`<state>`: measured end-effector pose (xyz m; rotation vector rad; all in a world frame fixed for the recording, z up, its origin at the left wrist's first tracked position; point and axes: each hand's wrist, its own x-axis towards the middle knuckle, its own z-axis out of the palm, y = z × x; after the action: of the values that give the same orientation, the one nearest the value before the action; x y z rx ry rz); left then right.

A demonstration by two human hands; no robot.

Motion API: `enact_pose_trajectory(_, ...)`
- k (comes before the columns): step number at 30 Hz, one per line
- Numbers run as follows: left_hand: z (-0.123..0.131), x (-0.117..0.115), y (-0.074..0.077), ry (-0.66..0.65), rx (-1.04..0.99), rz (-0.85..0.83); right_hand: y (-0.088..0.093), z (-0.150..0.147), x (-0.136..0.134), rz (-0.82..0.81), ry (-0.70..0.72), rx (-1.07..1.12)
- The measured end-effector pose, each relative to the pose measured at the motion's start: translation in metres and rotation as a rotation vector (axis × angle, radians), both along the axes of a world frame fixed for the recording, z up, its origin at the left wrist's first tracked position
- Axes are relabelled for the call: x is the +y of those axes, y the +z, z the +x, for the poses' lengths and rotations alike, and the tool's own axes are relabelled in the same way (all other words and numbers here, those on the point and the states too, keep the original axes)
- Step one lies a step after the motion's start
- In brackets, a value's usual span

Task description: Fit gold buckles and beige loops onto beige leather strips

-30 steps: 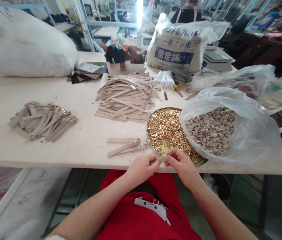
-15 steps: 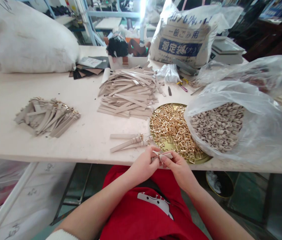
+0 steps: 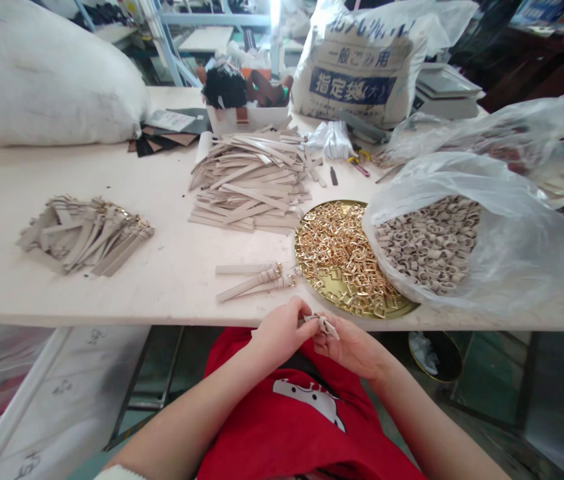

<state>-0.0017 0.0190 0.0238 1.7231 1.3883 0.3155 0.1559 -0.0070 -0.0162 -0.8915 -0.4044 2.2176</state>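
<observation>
My left hand (image 3: 282,331) is closed on a beige strap (image 3: 329,327), just off the table's front edge. The strap's bent end sticks out past the fingertips. My right hand (image 3: 349,347) meets it from the other side, its curled fingers on that end; the fingers partly hide how it is folded. Beyond my hands lie a few straps with gold buckles (image 3: 255,280). Just past my right hand, a round gold tray (image 3: 332,275) carries many small gold buckles (image 3: 342,243).
A clear plastic bag (image 3: 517,267) full of beige loops (image 3: 427,247) overlaps the tray's right side. Loose beige strips (image 3: 252,177) form a pile at mid-table. Buckled straps (image 3: 85,233) are heaped at left. White sacks (image 3: 47,80) and a printed bag (image 3: 357,73) stand behind.
My right hand has turned and dropped slightly, its fingers now under the strap's end. That end has gone from lying flat to bent. The view has shifted a little.
</observation>
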Motion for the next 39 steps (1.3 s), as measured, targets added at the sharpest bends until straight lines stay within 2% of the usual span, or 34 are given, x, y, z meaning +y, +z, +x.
enact_pose_trajectory(3,-0.001,-0.001,-0.001,-0.021,-0.010,0.005,-0.004,0.002,-0.002,-0.012,-0.006,0.008)
enact_pose_trajectory(6,-0.004,-0.003,0.000,-0.028,-0.056,0.003,-0.001,0.002,-0.003,0.055,-0.026,-0.051)
enact_pose_trajectory(12,-0.009,-0.007,0.009,-0.037,-0.217,-0.052,0.011,-0.004,-0.001,0.300,-0.189,-0.418)
enact_pose_trajectory(15,-0.008,-0.008,0.007,0.005,-0.219,-0.052,0.013,-0.008,-0.001,0.431,-0.243,-0.630)
enact_pose_trajectory(22,-0.005,-0.006,-0.014,0.025,-0.238,-0.162,0.014,-0.006,0.000,0.448,-0.139,-0.723)
enact_pose_trajectory(25,-0.006,-0.007,-0.014,0.037,-0.272,-0.198,0.012,0.000,0.002,0.452,-0.156,-0.760)
enact_pose_trajectory(28,-0.008,-0.007,-0.009,0.040,-0.391,-0.318,0.010,0.003,0.004,0.473,-0.189,-0.892)
enact_pose_trajectory(31,-0.007,-0.007,-0.006,0.057,-0.488,-0.408,0.011,0.002,0.003,0.556,-0.156,-0.985)
enact_pose_trajectory(35,-0.003,-0.007,-0.011,0.066,-0.487,-0.403,0.012,0.001,-0.003,0.763,-0.017,-1.101)
enact_pose_trajectory(39,-0.004,-0.007,-0.017,0.061,-0.535,-0.487,0.008,0.002,-0.007,0.801,-0.005,-1.105)
